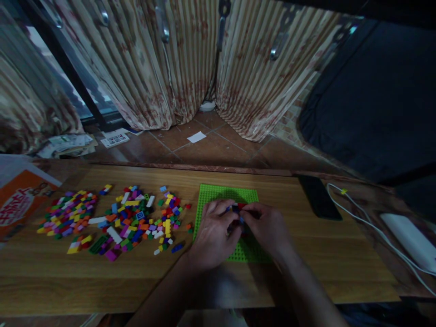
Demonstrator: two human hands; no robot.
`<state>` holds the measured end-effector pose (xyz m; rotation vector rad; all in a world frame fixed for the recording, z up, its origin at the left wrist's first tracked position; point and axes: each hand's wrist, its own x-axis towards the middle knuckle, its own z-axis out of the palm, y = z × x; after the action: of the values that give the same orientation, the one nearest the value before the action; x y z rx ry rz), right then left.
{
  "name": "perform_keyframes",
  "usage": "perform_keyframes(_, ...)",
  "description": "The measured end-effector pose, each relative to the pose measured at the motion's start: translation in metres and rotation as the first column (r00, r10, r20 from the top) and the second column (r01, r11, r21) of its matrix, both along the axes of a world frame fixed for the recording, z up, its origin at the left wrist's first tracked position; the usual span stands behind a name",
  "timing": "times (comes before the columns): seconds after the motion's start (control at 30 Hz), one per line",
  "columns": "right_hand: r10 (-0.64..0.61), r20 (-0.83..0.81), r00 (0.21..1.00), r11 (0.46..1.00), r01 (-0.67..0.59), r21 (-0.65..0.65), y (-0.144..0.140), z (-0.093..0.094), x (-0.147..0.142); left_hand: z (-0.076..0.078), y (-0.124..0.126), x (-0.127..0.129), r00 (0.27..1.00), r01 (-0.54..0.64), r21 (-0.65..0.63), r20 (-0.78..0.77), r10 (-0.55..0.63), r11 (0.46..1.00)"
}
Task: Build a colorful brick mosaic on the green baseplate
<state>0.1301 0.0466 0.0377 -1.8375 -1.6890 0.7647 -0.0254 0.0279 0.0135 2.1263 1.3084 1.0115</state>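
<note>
Both hands, left hand (214, 231) and right hand (269, 229), pinch small bricks (236, 209) together over the green baseplate (218, 193); assembly barely begun; loose brick pile (116, 218) left of fingers remains large.

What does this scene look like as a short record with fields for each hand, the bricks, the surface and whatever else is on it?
left hand: over the green baseplate, fingers on small bricks
right hand: meets the left hand, pinching the same small bricks
loose bricks: many colours, scattered left of the baseplate
surface: wooden table
other items: black phone, white cable, orange box at far left
</note>
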Motion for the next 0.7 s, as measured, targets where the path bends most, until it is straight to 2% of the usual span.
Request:
perform_keyframes(0.13,-0.017,0.029,0.999,1.0,0.017,0.008,0.004,0.002,0.001,0.001,-0.001,0.002,0.999,0.011,-0.011,-0.034,-0.011,1.0)
perform_keyframes(0.4,0.011,0.029,1.0,1.0,-0.011,0.024,0.007,-0.003,-0.005,-0.006,-0.002,0.006,0.997,-0.018,0.042,-0.075,0.021,0.999)
perform_keyframes(0.57,0.018,0.014,1.0,1.0,-0.019,0.024,0.008,-0.001,0.004,-0.005,-0.002,0.006,0.998,-0.015,0.047,-0.06,0.018,0.999)
perform_keyframes(0.7,-0.026,0.024,0.999,0.997,0.025,0.067,0.011,0.0,0.014,-0.005,-0.002,0.005,0.999,-0.017,0.043,-0.037,0.018,0.999)
